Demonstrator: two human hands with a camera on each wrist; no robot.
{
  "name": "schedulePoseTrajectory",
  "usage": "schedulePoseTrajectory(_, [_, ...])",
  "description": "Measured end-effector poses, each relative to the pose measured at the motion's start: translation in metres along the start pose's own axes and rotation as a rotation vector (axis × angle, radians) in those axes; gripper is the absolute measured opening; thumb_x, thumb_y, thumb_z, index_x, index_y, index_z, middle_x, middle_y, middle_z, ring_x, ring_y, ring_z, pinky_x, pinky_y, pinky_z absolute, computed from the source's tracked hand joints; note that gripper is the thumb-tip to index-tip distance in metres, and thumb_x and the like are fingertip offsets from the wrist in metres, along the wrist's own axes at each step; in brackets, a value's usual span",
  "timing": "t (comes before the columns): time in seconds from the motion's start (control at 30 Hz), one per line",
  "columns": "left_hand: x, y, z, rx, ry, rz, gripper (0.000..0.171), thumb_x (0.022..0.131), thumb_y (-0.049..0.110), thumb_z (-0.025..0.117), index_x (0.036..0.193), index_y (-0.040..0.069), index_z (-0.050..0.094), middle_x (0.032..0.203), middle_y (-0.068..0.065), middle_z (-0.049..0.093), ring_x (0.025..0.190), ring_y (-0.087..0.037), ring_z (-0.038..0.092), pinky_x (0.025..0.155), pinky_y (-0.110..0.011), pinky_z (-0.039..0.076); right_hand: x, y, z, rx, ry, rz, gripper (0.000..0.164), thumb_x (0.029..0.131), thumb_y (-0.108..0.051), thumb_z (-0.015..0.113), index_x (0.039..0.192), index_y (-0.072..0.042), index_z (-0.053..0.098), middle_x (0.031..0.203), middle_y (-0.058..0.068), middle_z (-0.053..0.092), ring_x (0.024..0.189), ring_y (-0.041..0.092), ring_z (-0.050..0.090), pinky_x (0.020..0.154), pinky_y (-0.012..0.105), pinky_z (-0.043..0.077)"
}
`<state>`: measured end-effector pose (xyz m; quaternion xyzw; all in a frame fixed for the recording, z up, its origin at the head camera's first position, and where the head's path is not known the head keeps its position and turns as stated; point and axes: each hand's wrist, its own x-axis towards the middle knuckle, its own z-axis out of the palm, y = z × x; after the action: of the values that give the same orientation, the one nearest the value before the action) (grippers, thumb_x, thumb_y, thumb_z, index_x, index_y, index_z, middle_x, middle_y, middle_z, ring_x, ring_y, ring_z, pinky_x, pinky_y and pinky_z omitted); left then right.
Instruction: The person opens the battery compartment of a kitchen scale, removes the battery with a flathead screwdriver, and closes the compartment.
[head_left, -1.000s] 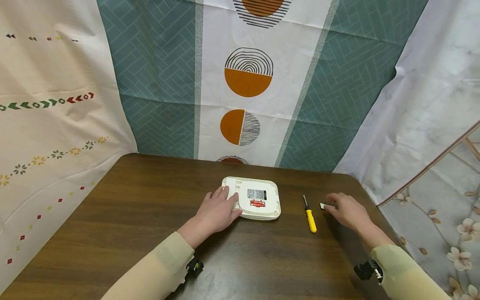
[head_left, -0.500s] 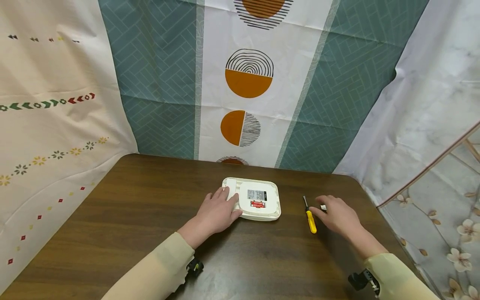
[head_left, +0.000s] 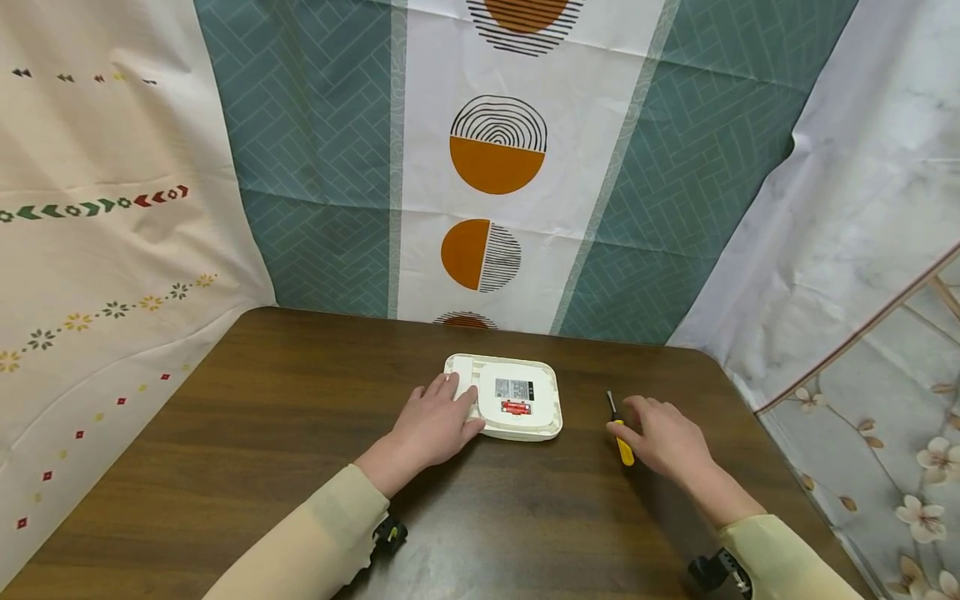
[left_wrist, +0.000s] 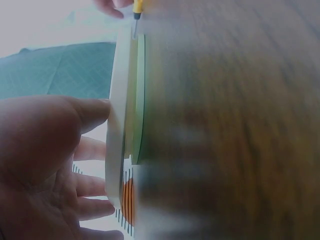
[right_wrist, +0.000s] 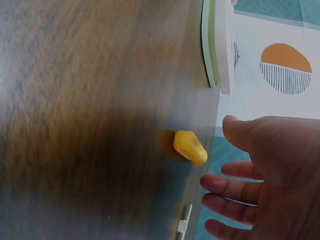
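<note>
A white rounded-square device [head_left: 542,398] lies on the table, with a grey printed label and a red sticker on its upper face. My left hand [head_left: 433,422] rests on its left end, fingers extended over a white strip there. To the right is a screwdriver [head_left: 625,452] with a yellow handle and thin metal shaft. My right hand [head_left: 667,433] hovers over it, thumb and fingers apart, covering part of the handle in the head view. In the right wrist view the yellow handle end [right_wrist: 190,147] shows in front of the fingers, not gripped.
A small white piece [right_wrist: 184,223] lies on the table beyond the screwdriver in the right wrist view; my right hand hides it in the head view. The brown wooden table [head_left: 315,375] backs onto a patterned curtain [head_left: 322,167], with more cloth on both sides.
My right hand has moved left from beside the small white piece to over the screwdriver. My left hand and the device have stayed in place.
</note>
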<state>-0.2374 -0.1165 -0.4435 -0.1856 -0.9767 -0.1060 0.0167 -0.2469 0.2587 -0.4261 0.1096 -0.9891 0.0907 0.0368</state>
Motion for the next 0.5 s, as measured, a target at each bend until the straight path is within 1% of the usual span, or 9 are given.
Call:
schedulePoseTrajectory(0.17, [-0.0007,0.0,-0.0004,-0.002,0.003,0.0,0.063,0.112,0.05,0.063,0.162,0.011,0.057,0.169,-0.027,0.042,0.158,-0.047,0.038,0.121,-0.069,0.038,-0.0003,-0.006,0.0044,0.003,0.0,0.006,0.056,0.1,-0.046,0.082,0.132,-0.002,0.071,0.093,0.001,0.066,0.087,0.026,0.062,0.067,0.048,0.054])
schedulePoseTrajectory(0.23, [-0.0006,0.0001,-0.0004,-0.002,0.005,0.002,0.063,0.112,0.05,0.063,0.162,0.011,0.058,0.169,-0.027,0.042,0.158,-0.048,0.038,0.121,-0.069,0.038,-0.0008,-0.0079,0.0057,-0.003,-0.001,0.007,0.055,0.1,-0.046,0.082,0.131,-0.002,0.071,0.091,0.001,0.064,0.085,0.025,0.06,0.065,0.047,0.053])
schedulePoseTrajectory(0.37, [-0.0004,0.0,-0.0003,0.0,0.004,0.003,0.063,0.112,0.05,0.063,0.162,0.011,0.057,0.169,-0.028,0.042,0.158,-0.048,0.038,0.12,-0.068,0.04,-0.0018,-0.0094,0.0079,-0.013,-0.001,0.002,0.052,0.1,-0.045,0.081,0.129,-0.002,0.07,0.087,0.0,0.06,0.083,0.025,0.06,0.065,0.048,0.051])
schedulePoseTrajectory(0.5, [0.0001,0.0,-0.0003,0.004,0.005,0.004,0.063,0.112,0.049,0.063,0.162,0.011,0.058,0.169,-0.028,0.042,0.158,-0.048,0.038,0.119,-0.067,0.041,-0.0037,-0.0109,0.0094,-0.034,0.015,-0.011,0.048,0.1,-0.043,0.081,0.127,-0.004,0.071,0.084,-0.001,0.057,0.085,0.029,0.063,0.067,0.051,0.053])
